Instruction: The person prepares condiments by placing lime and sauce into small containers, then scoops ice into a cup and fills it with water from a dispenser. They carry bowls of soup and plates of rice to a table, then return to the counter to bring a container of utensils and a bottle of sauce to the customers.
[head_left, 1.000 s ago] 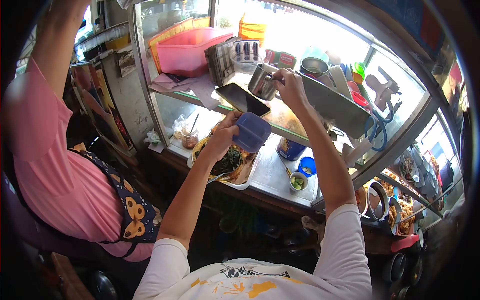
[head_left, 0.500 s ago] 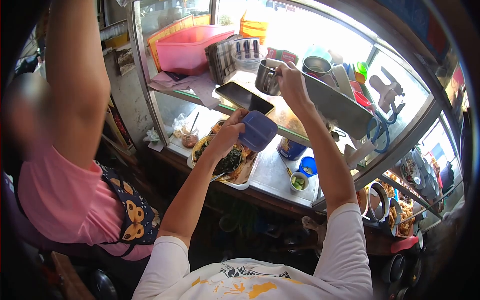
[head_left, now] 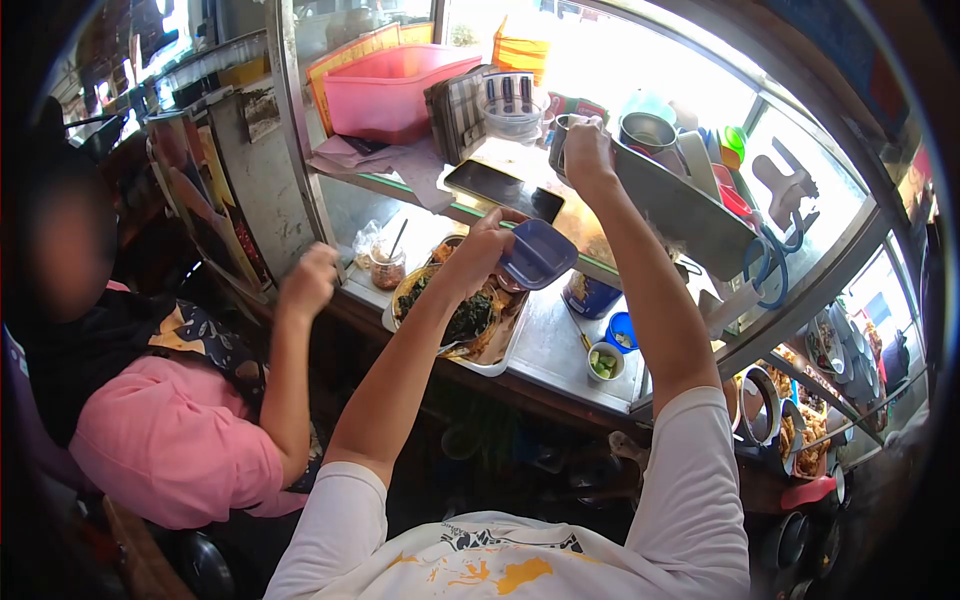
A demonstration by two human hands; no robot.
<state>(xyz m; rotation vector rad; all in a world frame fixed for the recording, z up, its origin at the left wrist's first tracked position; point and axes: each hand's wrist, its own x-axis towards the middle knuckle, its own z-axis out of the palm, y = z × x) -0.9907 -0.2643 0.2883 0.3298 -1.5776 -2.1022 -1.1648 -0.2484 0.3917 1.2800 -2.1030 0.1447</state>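
Observation:
My left hand [head_left: 480,255] grips a small blue plastic container [head_left: 538,254] by its left edge, above the lower counter. Farther up and to the right, my right hand [head_left: 588,155] is closed on a metal mug [head_left: 558,150], beside the long grey tray on the shelf. A black phone [head_left: 505,190] lies on the shelf between the mug and my left hand. Below my left hand is a bowl of dark leafy greens [head_left: 468,318], partly covered by my forearm.
At left a co-worker in a pink top [head_left: 180,440] has one raised hand [head_left: 310,280]. A pink basket [head_left: 390,95] stands on the shelf. On the counter are a cup of green pieces [head_left: 604,362] and a spice jar [head_left: 387,270]. Scissors [head_left: 768,270] hang at right.
The co-worker's raised arm has come down, and the body has shifted lower left. My right hand and the mug are slightly farther right, beside the tray. The blue container is tilted differently.

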